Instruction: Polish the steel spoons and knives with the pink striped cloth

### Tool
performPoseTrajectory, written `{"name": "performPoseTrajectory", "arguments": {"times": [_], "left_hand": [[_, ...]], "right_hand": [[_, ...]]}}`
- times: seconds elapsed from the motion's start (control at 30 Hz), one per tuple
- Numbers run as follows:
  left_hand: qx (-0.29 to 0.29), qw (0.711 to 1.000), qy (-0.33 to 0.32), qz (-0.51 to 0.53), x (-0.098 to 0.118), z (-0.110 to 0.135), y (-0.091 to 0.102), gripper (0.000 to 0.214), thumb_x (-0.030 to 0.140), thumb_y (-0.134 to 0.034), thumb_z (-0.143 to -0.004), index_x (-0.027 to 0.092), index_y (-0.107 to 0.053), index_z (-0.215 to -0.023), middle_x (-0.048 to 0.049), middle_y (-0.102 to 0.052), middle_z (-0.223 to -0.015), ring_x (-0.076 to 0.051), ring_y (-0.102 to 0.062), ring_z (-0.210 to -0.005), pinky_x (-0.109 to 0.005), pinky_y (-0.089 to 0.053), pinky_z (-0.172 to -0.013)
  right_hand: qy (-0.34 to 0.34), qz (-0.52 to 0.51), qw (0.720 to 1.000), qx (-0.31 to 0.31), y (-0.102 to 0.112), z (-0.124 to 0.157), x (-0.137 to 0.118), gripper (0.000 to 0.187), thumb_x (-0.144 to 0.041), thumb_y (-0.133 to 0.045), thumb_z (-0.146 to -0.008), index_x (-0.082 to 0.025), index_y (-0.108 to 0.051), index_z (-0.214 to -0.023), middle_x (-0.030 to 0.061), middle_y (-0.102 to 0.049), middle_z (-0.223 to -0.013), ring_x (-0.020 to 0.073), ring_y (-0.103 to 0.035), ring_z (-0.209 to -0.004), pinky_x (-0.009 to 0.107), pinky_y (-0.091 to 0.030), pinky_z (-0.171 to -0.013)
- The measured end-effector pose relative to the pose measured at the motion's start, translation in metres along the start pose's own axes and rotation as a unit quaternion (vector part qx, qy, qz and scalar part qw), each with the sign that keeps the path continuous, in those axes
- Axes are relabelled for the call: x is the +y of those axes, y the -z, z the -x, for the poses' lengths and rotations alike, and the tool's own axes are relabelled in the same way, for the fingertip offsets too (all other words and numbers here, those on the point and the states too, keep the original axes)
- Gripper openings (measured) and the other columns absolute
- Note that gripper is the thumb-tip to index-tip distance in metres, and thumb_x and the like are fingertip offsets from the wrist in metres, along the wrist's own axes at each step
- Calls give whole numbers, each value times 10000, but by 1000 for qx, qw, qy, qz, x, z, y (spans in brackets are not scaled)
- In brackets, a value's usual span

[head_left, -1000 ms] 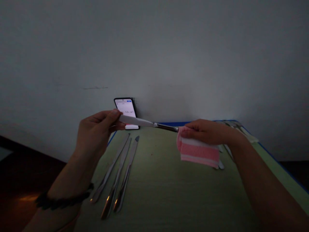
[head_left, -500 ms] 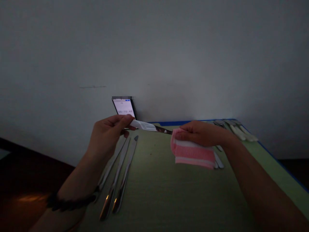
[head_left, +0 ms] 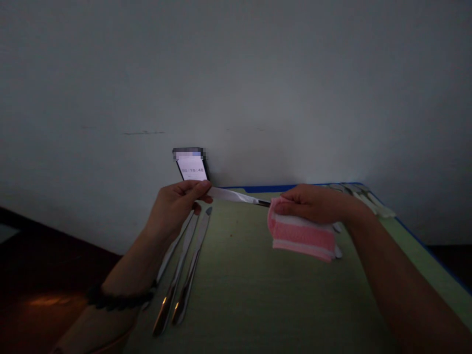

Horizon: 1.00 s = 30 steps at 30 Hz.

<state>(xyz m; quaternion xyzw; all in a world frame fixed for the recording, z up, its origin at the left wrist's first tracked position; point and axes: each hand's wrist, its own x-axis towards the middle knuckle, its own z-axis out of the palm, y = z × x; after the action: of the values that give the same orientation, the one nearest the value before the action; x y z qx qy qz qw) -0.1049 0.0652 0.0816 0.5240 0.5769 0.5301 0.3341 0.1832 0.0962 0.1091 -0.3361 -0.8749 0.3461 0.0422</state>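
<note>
My left hand (head_left: 180, 201) pinches the blade end of a shiny table knife (head_left: 236, 195), held nearly level above the table. My right hand (head_left: 313, 204) is closed on a pink-and-white striped cloth (head_left: 304, 238), which wraps the knife's other end and hides it. The cloth's loose part hangs below the fingers. Below my left hand, several table knives lie side by side on the table, among them a middle knife (head_left: 177, 275) and a right-hand knife (head_left: 193, 268). My left forearm partly covers the leftmost one.
A phone (head_left: 192, 167) showing a timer leans against the grey wall (head_left: 258, 88). Several pieces of cutlery (head_left: 368, 199) lie at the table's far right, partly behind my right hand. The light green table (head_left: 258, 295) has a blue edge.
Both hands have shifted slightly right with the knife and cloth. The knife has turned a little, and the light on its blade looks different. The knives on the table have stayed put.
</note>
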Motion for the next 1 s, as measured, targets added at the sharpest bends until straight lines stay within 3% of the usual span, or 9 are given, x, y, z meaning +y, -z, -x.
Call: {"name": "performPoseTrajectory", "arguments": {"times": [0.2,0.33,0.5,0.77,1.0], "left_hand": [[30,999,-24,26,1,-3,9,186,321,-703,-699,137,-688,-717,-28,-649,-621,-105,-555,-539,-178,-403,-449],[37,999,-31,-12,4,-3,11,207,341,-696,-701,135,-690,-718,-21,-649,-613,-101,-540,-513,-181,-408,-445],[23,999,-25,-33,8,2,2,194,330,-672,-718,138,-681,-693,-17,-651,-590,-101,-541,-479,-191,-414,-445],[-9,989,-80,-125,38,30,-14,138,325,-668,-733,195,-712,-718,-7,-670,-550,-115,-544,-452,-205,-429,-452],[-62,981,-99,-154,32,35,-24,134,361,-679,-719,237,-727,-714,5,-676,-559,-130,-553,-464,-212,-430,-461]], "right_hand": [[-25,-26,999,30,6,8,2,459,-579,-388,-824,-163,-558,-733,-31,-436,-591,81,-346,-502,220,-264,-467],[-41,-33,996,70,12,17,7,480,-595,-366,-827,-167,-581,-793,-24,-461,-613,88,-375,-519,221,-278,-480],[-29,6,998,54,11,13,5,469,-572,-365,-838,-160,-582,-776,-16,-452,-613,97,-375,-542,226,-288,-495],[-6,25,999,38,-4,1,-9,461,-572,-361,-844,-167,-551,-734,-30,-444,-596,88,-361,-523,227,-263,-492],[26,41,998,38,-13,-9,-16,423,-527,-367,-859,-162,-545,-741,-22,-473,-602,92,-380,-532,229,-262,-503]]}}
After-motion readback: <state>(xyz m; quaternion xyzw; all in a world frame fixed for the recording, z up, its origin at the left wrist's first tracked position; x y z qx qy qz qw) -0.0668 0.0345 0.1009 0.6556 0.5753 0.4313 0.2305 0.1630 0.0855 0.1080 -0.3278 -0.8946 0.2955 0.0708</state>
